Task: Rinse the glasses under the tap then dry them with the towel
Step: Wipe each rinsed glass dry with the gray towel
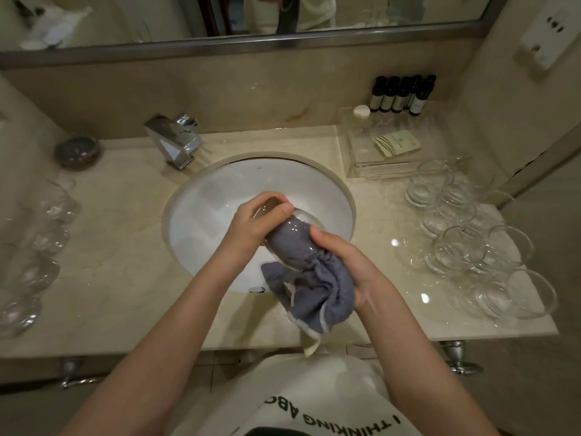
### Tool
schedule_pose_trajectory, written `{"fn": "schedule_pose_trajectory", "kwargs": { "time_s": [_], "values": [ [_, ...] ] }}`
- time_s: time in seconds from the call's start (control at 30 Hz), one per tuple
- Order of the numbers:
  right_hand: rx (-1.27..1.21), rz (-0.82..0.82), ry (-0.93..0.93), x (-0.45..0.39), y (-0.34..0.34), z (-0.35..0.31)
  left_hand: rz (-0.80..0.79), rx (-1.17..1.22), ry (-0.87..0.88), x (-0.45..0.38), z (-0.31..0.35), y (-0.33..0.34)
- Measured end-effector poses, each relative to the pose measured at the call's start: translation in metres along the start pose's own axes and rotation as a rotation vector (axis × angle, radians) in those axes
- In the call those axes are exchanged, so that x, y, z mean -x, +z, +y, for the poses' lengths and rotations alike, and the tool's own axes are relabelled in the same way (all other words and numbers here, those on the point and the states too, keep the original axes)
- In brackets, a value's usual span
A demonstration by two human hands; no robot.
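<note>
While the left hand (251, 221) grips a clear glass (283, 228) over the sink (195, 215), the right hand (349, 265) at four o'clock clutches the grey towel (314, 287) stuffed inside. Wet glass seems slippery and fragile; hold its body, not the rim.

My right hand (342, 262) has its fingers buried in the grey towel (314, 278), so I can't see how they lie. The towel fills the glass (283, 228), hiding its inside, and my left hand (254, 218) covers its base. The glasses on the left (37, 247) are blurred and run off the picture's edge; I can't count them. Labels on the dark bottles (399, 96) at the far right are too small to read, as is the print on the sachet (396, 144). The mirror (157, 17) is cut off at the top, and my shirt's lettering (330, 416) at the bottom.
</note>
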State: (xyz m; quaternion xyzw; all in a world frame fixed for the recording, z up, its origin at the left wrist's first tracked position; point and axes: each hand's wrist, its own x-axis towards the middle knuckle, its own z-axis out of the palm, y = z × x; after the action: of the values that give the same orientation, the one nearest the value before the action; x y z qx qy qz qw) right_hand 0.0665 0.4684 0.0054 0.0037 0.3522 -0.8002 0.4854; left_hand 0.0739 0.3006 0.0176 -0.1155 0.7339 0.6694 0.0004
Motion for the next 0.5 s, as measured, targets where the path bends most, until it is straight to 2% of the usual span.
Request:
{"fn": "schedule_pose_trajectory", "kwargs": {
  "time_s": [0.03, 0.07, 0.1, 0.2, 0.27, 0.3, 0.37, 0.5],
  "values": [
    [-0.052, -0.028, 0.004, 0.001, -0.002, 0.0, -0.004, 0.0, 0.099, 0.001, -0.002, 0.0],
    [-0.049, -0.035, -0.008, 0.001, -0.003, 0.0, -0.031, 0.009, 0.125, 0.002, -0.001, 0.001],
    [-0.019, -0.035, -0.026, 0.001, -0.002, -0.001, -0.071, 0.021, 0.069, 0.002, 0.003, 0.0],
    [0.202, 0.067, -0.076, 0.002, 0.002, -0.002, -0.203, 0.018, -0.322, -0.002, 0.027, -0.008],
    [0.369, 0.106, -0.093, 0.0, 0.005, 0.0, -0.2, -0.063, -0.453, -0.005, 0.037, -0.01],
    [0.384, 0.107, -0.09, 0.0, 0.007, 0.0, -0.178, -0.115, -0.435, -0.005, 0.037, -0.009],
    [0.255, 0.06, -0.073, -0.002, 0.01, 0.0, -0.108, -0.185, -0.285, -0.008, 0.029, -0.004],
    [-0.114, 0.038, 0.106, -0.006, 0.009, 0.0, 0.022, -0.213, 0.204, -0.005, -0.002, -0.007]
  ]
}}
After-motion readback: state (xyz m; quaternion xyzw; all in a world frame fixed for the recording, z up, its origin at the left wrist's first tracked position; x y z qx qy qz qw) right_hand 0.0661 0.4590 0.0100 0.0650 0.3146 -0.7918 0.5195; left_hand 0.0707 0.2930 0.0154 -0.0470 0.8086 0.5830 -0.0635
